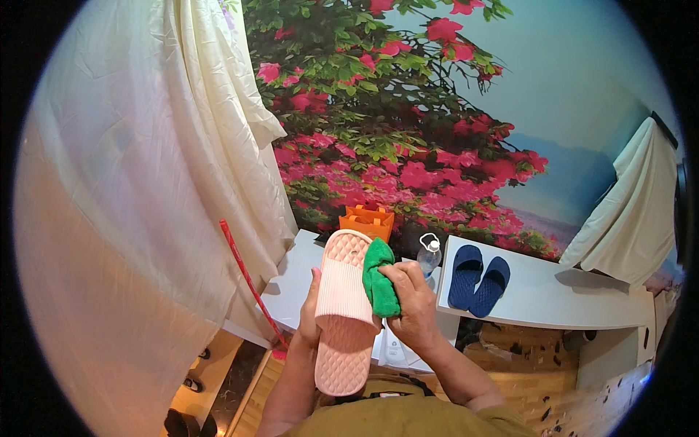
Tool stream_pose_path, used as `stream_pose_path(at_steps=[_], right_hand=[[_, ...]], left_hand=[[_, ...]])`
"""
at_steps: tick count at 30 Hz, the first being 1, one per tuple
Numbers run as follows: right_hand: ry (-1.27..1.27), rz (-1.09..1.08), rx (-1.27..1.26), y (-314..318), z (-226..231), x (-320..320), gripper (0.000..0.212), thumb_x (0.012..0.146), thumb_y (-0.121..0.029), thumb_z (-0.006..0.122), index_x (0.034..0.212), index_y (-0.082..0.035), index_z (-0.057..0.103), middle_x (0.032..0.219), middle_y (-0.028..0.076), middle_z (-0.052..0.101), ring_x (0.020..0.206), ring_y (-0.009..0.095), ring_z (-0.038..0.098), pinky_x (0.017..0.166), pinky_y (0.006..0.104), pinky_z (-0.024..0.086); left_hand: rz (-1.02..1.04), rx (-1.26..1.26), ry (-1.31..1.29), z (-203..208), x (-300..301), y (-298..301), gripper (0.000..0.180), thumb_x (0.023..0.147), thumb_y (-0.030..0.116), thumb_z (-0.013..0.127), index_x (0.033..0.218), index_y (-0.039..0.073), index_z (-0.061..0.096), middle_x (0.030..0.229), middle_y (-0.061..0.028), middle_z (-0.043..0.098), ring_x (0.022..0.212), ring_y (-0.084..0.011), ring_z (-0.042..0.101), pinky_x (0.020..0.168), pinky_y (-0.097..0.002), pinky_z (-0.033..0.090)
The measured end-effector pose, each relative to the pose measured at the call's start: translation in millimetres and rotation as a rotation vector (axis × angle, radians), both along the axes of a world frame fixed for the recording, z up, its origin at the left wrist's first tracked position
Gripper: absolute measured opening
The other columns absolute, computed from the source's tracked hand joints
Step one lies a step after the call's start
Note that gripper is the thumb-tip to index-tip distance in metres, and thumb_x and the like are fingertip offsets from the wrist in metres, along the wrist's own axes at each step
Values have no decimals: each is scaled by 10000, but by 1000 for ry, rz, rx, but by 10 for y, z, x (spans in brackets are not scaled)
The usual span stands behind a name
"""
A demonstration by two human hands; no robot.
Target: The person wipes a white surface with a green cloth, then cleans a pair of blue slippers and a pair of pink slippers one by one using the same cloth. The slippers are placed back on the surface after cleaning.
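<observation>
A pale pink slipper (342, 360) with a ribbed strap and quilted sole is held up in front of my body. My left hand (310, 313) grips it along its left edge, the thumb showing beside the strap and the other fingers hidden behind. In my right hand (413, 302) is a bunched green cloth (380, 280), pinched between thumb and fingers. The cloth lies against the right side of the slipper, by the strap and the upper sole.
Dark blue slippers (477, 280) lie on a white shelf (561, 291) at the right. An orange bag (368, 221) and a clear plastic bottle (429, 255) stand behind my hands. A red stick (251, 284) leans beside the pale curtain (153, 160) at left.
</observation>
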State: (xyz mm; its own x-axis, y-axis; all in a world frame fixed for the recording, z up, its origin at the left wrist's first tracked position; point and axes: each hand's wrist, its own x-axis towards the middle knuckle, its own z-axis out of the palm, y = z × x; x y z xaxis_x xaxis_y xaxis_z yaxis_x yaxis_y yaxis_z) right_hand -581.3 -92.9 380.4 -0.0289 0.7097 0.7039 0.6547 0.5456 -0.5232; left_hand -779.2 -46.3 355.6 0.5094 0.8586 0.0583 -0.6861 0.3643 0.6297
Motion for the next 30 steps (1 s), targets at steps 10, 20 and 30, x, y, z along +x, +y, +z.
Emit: stream_pose_path(at_steps=[10, 20, 30], right_hand=[[170, 313, -297, -221, -260, 110, 458, 906, 9, 841, 1343, -31, 709, 1194, 136, 736, 1096, 315, 742, 948, 411, 585], [816, 105, -383, -292, -170, 121, 398, 1068, -104, 774, 1435, -1, 663, 1269, 89, 754, 1133, 189, 746, 990, 350, 606], [490, 87, -518, -250, -761, -387, 464, 981, -44, 697, 1425, 81, 642, 1287, 235, 733, 1176, 352, 723, 1002, 430, 561]], left_hand=[[151, 15, 7, -98, -186, 26, 969, 1156, 760, 263, 1723, -24, 331, 1586, -307, 588, 1409, -402, 658, 1215, -528, 538], [184, -38, -131, -29, -111, 140, 1078, 1072, 887, 284, 1714, 22, 346, 1489, -449, 592, 1193, -532, 738, 1012, -597, 655], [455, 293, 158, -327, 319, -167, 823, 1172, 608, 531, 1718, 27, 328, 1534, -176, 598, 1360, -276, 644, 1167, -430, 539]])
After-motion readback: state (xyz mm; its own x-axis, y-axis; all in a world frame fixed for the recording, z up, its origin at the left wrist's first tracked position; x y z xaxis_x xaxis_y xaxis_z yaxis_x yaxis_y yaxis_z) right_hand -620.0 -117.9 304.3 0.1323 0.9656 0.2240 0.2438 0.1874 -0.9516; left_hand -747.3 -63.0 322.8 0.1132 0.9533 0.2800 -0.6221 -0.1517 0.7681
